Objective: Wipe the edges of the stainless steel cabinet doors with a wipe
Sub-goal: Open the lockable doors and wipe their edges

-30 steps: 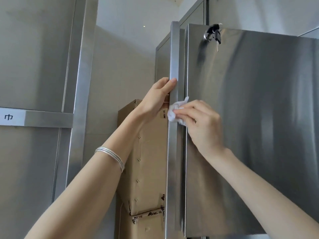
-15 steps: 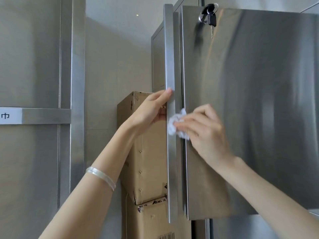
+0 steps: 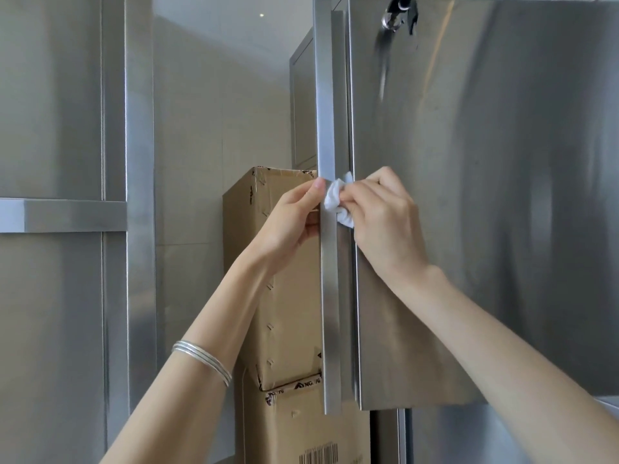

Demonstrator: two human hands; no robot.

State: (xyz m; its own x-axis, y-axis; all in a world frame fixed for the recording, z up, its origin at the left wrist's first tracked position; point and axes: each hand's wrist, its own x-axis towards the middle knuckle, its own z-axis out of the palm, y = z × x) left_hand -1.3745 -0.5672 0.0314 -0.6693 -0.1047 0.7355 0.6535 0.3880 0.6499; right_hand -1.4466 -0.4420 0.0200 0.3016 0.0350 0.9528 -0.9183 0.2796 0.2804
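**steelfan:** Head cam. The crumpled white wipe [image 3: 336, 202] sits lower on the narrow brushed-steel door edge [image 3: 326, 112] than it did a second ago, roughly mid-height now. The right hand [image 3: 385, 222] has it bunched in curled fingertips and pressed against the right side of that edge, in the slot beside the wide stainless steel door panel [image 3: 485, 195].

**mop_guy:** And the other hand?

**steelfan:** That's the bigger change. The left hand [image 3: 294, 219] had its fingers stretched up the strip. Now they're wrapped round it from the left, with the thumb tip on the front face just beside the wipe. My guess is it's steadying the door.

**mop_guy:** So how far along?

**steelfan:** I'd say the upper stretch is covered and the lower half, down to the bottom corner, is still to do.

**mop_guy:** Any room to work?

**steelfan:** Below the hands the edge runs free to its end. The slot against the panel is tight though. The stacked brown cardboard boxes [image 3: 284, 296] stand close behind on the left, crowding that wrist. The dark bunch of keys [image 3: 398, 11] hangs well above, and the grey steel frame [image 3: 140, 162] is well apart on the far left.
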